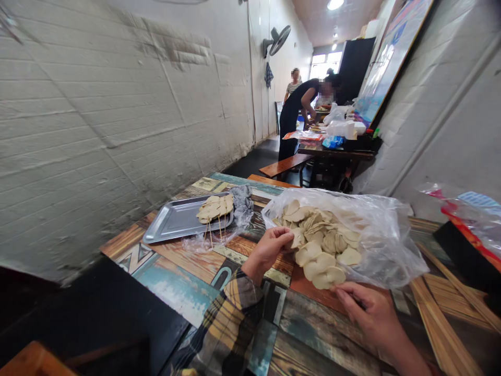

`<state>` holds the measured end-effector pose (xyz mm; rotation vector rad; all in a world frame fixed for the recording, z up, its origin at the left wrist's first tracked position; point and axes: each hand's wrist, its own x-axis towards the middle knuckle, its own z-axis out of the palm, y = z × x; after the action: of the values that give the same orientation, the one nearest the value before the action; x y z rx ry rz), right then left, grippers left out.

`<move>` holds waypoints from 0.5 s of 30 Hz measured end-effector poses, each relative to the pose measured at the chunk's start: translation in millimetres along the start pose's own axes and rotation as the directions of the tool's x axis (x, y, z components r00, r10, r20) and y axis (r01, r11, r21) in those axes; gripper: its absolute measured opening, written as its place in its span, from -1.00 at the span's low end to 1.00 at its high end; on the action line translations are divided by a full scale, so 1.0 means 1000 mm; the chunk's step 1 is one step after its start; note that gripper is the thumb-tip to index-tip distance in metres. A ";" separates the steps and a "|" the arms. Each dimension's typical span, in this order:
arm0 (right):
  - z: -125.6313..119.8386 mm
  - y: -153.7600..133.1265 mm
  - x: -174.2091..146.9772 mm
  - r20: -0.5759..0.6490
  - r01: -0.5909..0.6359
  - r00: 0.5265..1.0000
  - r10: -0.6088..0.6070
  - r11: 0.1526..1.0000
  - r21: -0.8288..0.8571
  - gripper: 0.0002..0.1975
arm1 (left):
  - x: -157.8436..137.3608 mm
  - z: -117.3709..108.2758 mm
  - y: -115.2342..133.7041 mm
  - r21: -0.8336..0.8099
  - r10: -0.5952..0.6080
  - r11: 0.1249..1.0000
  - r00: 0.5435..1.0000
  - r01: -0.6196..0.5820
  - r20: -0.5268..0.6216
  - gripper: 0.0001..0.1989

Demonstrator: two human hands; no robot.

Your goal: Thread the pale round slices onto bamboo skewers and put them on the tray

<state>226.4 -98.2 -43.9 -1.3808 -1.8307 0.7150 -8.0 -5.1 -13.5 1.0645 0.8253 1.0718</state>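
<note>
Pale, thin round slices [313,222] lie heaped in an open clear plastic bag [385,243] on the table. At the heap's left edge, my left hand [271,248] pinches one slice [298,238] between thumb and fingers. My right hand [366,308] is closed at the near end of a skewer of overlapping slices [324,270], in front of the heap; its stick is mostly hidden by the slices and fingers. Further left, a metal tray [174,222] holds finished-looking skewers of the same slices [215,207], their sticks [211,235] poking over the near rim.
Crumpled plastic [243,203] lies by the tray. Bare wooden sticks [442,324] rest on the right, near a black box [465,256] with red packaging. Beyond a bench [285,165], a person in dark clothes [299,104] bends over another cluttered table. A wall [117,104] runs along the left.
</note>
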 end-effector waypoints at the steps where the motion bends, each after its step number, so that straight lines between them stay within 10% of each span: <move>1: 0.000 0.000 0.000 -0.005 0.007 1.000 -0.007 1.000 -0.004 -0.62 | 0.000 0.000 0.000 -0.007 -0.004 1.000 1.000 0.004 -0.002 -0.68; 15: 0.000 0.000 0.001 -0.055 0.082 0.995 -0.083 0.996 -0.026 -0.68 | 0.000 0.002 0.001 -0.033 -0.024 0.999 0.999 0.023 -0.036 -0.69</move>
<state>226.4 -97.5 -43.7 -1.3188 -1.8461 0.6086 -6.6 -5.5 -12.0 1.0081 0.8454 1.0842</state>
